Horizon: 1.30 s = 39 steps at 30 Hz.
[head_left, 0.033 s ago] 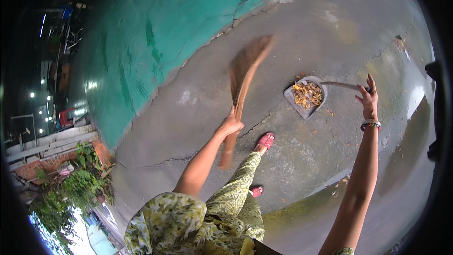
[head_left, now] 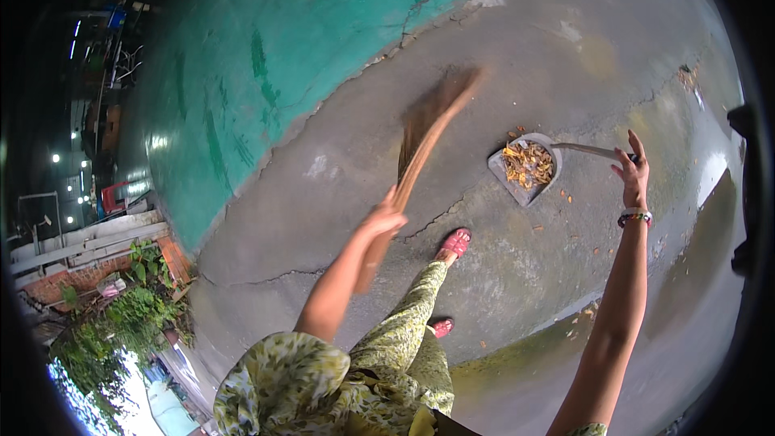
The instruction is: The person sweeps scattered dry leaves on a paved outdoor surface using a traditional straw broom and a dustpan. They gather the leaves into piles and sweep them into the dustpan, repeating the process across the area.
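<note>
Broom point(head_left: 425, 141), blurred, slants across the view over a grey floor point(head_left: 323, 210); the left hand point(head_left: 383, 219) is closed around it. Rightward from it, a grey dustpan point(head_left: 521, 194) sits on the floor, heaped with dry yellow-brown leaves point(head_left: 529, 164). Right hand point(head_left: 633, 176), fingers extended, meets the end of the pan's handle point(head_left: 585, 148); from where I stand, I cannot tell whether it grips. Red sandals point(head_left: 457, 242) stand near the pan.

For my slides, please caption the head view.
Left hand grips a broom; right hand holds a dustpan of dry leaves.
</note>
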Available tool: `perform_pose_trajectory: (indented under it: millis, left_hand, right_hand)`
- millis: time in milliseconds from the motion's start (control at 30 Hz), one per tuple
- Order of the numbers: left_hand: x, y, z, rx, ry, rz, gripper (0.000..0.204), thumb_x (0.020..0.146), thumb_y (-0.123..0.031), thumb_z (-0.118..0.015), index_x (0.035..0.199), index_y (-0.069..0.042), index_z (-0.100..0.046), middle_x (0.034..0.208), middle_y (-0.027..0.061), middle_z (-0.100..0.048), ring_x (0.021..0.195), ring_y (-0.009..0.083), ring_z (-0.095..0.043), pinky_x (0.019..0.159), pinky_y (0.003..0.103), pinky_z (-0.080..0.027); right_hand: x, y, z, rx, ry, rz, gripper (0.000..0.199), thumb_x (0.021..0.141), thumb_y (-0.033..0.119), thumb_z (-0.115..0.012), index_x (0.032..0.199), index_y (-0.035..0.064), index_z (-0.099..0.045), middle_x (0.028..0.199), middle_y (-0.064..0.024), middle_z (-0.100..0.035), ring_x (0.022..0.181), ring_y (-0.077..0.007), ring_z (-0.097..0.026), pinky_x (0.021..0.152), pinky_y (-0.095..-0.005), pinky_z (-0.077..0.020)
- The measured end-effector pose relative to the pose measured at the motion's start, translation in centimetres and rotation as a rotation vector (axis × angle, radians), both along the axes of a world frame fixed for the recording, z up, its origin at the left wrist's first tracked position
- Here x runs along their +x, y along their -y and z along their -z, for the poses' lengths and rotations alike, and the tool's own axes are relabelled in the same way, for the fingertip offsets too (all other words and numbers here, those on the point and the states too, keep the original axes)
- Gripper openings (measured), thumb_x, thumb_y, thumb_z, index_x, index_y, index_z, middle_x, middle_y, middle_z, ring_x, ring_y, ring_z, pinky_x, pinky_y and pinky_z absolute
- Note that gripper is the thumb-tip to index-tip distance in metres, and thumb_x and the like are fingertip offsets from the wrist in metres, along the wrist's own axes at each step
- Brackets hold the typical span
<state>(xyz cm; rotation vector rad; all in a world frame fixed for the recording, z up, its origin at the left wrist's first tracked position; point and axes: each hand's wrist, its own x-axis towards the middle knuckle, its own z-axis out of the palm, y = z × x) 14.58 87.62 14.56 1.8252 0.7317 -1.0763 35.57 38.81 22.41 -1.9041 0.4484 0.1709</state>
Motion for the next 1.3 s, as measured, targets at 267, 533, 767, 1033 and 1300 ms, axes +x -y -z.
perform_pose_trajectory:
  millis: [267,533,767,1033,1300]
  left_hand:
    - [-0.6,-8.8,-4.6,0.204,0.022,-0.205,0.103,0.061,-0.006,-0.059,0.148,-0.013,-0.004,0.096,0.0188,-0.064,0.066,0.0227,-0.063,0.06,0.034,-0.052]
    - [5.1,-10.3,-0.2,0.251,0.034,-0.166,0.106,0.058,-0.008,-0.059,0.148,-0.01,-0.004,0.097,0.0189,-0.065,0.068,0.023,-0.065,0.069,0.034,-0.053]
    - [5.0,-15.3,-1.5,0.236,0.087,-0.244,0.1,0.059,-0.009,-0.06,0.146,-0.007,-0.011,0.085,0.0184,-0.065,0.062,0.0222,-0.064,0.054,0.034,-0.051]
    - [6.0,-1.3,2.4,0.311,-0.099,0.315,0.103,0.068,-0.014,-0.062,0.145,-0.001,0.006,0.13,0.0261,-0.047,0.104,0.0335,-0.06,0.092,0.041,-0.047]
    - [2.2,-1.2,-11.5,-0.212,-0.082,0.359,0.102,0.066,-0.002,-0.059,0.148,-0.013,0.002,0.075,0.0109,-0.061,0.054,0.0157,-0.056,0.053,0.032,-0.049]
  right_hand:
    - [3.1,2.5,1.0,-0.254,0.024,-0.296,0.028,0.074,0.01,-0.064,0.101,0.0031,-0.067,0.089,-0.0056,-0.066,0.08,-0.0127,-0.059,0.075,-0.0269,-0.0479]
    - [0.4,0.2,-2.8,-0.581,-0.01,-0.398,0.022,0.079,0.01,-0.066,0.099,-0.0002,-0.068,0.091,-0.0124,-0.07,0.084,-0.0146,-0.065,0.077,-0.0276,-0.0491]
    - [-5.9,1.9,-6.5,-0.612,-0.033,-0.313,0.026,0.082,0.014,-0.066,0.104,-0.0013,-0.066,0.094,-0.0107,-0.07,0.083,-0.0114,-0.064,0.077,-0.026,-0.0485]
    - [-16.0,6.9,-11.5,-0.567,-0.162,-0.097,0.031,0.083,0.02,-0.07,0.103,-0.0021,-0.066,0.083,-0.0021,-0.065,0.072,-0.0073,-0.053,0.068,-0.0209,-0.0439]
    - [-31.1,13.9,-14.5,-0.682,-0.238,0.108,0.03,0.082,0.023,-0.07,0.102,0.0004,-0.067,0.088,-0.0092,-0.07,0.079,-0.0137,-0.064,0.075,-0.0271,-0.0492]
